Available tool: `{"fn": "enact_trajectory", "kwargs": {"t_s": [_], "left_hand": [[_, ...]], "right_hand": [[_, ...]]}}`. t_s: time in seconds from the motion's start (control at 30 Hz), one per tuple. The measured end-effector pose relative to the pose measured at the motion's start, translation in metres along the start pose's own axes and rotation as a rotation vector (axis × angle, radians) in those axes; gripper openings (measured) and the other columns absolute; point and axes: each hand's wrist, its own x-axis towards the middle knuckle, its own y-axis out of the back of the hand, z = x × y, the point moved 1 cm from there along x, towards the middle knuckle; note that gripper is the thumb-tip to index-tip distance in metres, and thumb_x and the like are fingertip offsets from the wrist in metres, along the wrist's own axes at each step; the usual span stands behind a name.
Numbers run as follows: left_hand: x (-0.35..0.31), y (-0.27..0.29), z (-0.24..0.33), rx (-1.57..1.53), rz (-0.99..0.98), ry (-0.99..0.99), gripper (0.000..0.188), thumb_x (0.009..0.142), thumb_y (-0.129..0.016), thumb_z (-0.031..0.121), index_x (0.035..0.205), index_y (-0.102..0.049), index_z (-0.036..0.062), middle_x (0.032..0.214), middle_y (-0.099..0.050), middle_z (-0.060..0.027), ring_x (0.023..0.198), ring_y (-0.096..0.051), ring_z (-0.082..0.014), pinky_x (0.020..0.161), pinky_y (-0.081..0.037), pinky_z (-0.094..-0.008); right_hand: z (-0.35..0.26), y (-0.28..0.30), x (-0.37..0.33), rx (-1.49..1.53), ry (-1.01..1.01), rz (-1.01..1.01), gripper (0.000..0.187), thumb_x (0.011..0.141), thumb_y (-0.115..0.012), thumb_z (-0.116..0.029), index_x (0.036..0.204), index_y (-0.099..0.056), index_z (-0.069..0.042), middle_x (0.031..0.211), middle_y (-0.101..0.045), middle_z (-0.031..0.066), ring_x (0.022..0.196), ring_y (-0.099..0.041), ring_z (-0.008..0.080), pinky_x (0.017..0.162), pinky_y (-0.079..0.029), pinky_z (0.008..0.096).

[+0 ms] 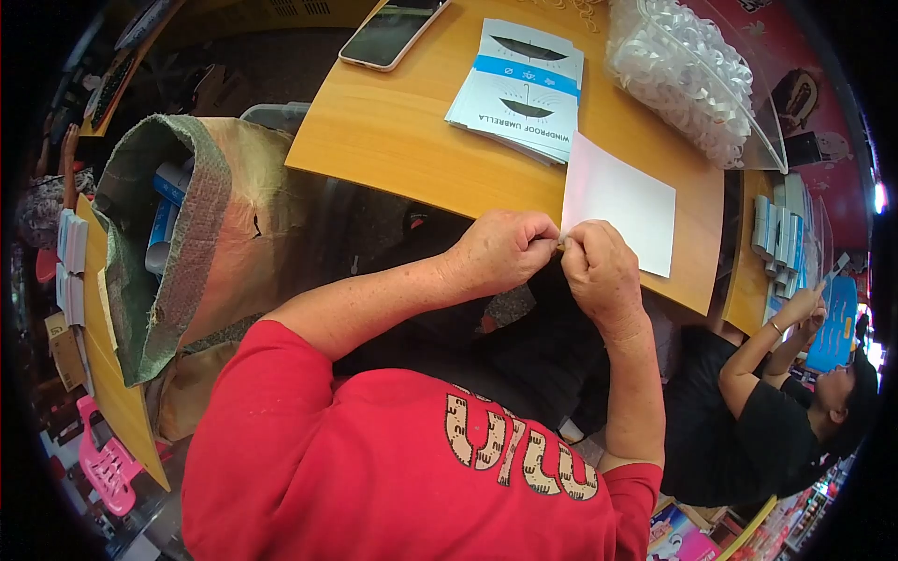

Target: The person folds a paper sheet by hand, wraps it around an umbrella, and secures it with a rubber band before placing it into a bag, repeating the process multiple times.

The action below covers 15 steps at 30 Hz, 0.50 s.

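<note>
My left hand (pixel 505 251) and my right hand (pixel 601 271) meet at the table's front edge, both closed in a pinch with fingertips almost touching. A tiny yellowish bit shows between them, too small to name. Right beside the fingertips is a blank white sheet (pixel 629 210), its near left corner at my fingers; whether they grip it, I cannot tell. Beyond it lies a stack of white printed cards (pixel 524 89) with umbrella drawings and a blue band across.
A clear bin (pixel 692 75) of white curled strips stands at the far right of the wooden table (pixel 393 122). A phone (pixel 391 33) lies far left. Left of me stands a woven sack (pixel 224 215) with blue packets inside. At right, a co-worker (pixel 758 421) handles something by blue-and-white boxes.
</note>
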Motion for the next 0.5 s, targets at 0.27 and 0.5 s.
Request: {"fn": "enact_trajectory", "kwargs": {"t_s": [0.27,0.5], "left_hand": [[0.0005,-0.0006,0.0008,0.024,0.027,-0.005,0.011,0.072,-0.051,0.012,0.073,-0.056,0.0023,0.067,-0.057,-0.0157,0.066,-0.055,-0.0320,0.056,-0.044,-0.0372],[0.0003,0.0002,0.0021,0.039,0.010,-0.010,0.011,0.072,-0.051,0.011,0.073,-0.056,0.0023,0.066,-0.056,-0.0159,0.065,-0.056,-0.0320,0.056,-0.044,-0.0374]], "right_hand": [[-0.0047,0.0049,0.0011,-0.113,0.047,-0.163,0.002,0.072,-0.050,-0.002,0.072,-0.049,-0.002,0.071,-0.052,0.0114,0.067,-0.052,0.0281,0.060,-0.043,0.0343],[0.0016,-0.0006,0.0001,-0.060,-0.001,-0.055,0.004,0.070,-0.050,-0.005,0.069,-0.046,-0.003,0.068,-0.049,0.0119,0.064,-0.049,0.0287,0.058,-0.042,0.0369]]}}
